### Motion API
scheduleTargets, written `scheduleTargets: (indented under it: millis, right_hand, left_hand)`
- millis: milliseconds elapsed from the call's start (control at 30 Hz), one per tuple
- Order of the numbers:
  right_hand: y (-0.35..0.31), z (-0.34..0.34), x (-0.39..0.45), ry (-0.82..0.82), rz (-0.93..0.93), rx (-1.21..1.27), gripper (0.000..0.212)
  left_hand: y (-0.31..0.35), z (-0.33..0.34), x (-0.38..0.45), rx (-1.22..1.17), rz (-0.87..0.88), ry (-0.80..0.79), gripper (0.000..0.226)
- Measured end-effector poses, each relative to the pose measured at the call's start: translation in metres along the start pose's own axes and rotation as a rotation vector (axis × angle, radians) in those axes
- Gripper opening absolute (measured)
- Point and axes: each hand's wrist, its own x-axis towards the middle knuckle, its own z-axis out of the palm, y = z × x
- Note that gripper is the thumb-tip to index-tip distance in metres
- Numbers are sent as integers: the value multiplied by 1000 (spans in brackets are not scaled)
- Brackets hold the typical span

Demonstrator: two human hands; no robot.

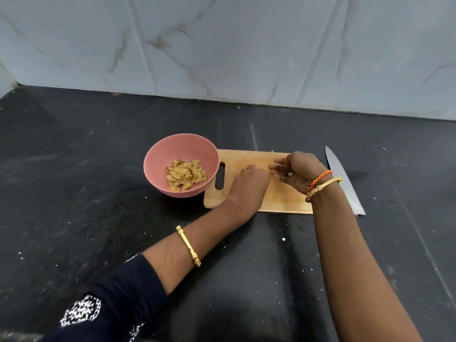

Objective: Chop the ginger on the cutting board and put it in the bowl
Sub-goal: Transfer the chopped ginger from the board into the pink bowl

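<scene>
With most chopped ginger [185,176] already in the pink bowl [158,169] left of the cutting board [283,196], we cup our right hand [293,172] around what seem the last bits, left hand [251,181] curled, nearer the bowl.

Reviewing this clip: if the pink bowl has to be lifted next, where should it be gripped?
Probably the round pink plastic bowl's bare left rim, approached from the left. Its right edge overlaps the wooden cutting board, and chopped ginger pieces fill the bottom.
</scene>
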Motion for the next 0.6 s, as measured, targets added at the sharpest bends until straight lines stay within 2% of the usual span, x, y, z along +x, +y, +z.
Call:
scheduleTargets:
  millis: [67, 167, 267, 333, 433, 500, 600]
  right_hand:
    - [-4, 3, -3, -34, -22, 108, 28]
    - [-7, 8, -7, -52, -44, 130, 23]
    - [-8, 10, -11, -118, -3, 221, 23]
    - [-10, 8, -12, -171, 24, 327, 26]
    - [-18, 5, -12, -203, 12, 395, 30]
    - [-24, 8, -14, -205, -22, 363, 28]
    - [-34, 24, -25, -213, -116, 233, 23]
  left_hand:
    - [3, -1, 4, -26, -30, -9, 16]
    - [5, -5, 8, -96, -97, -16, 14]
    - [-2, -12, 12, -184, -191, -40, 8]
    - [-9, -20, 13, -298, -268, -104, 16]
    - [-15, -38, 6, -614, -346, -152, 16]
    - [-17, -55, -1, -805, -343, -51, 16]
    - [-33, -92, -8, -921, -371, 153, 11]
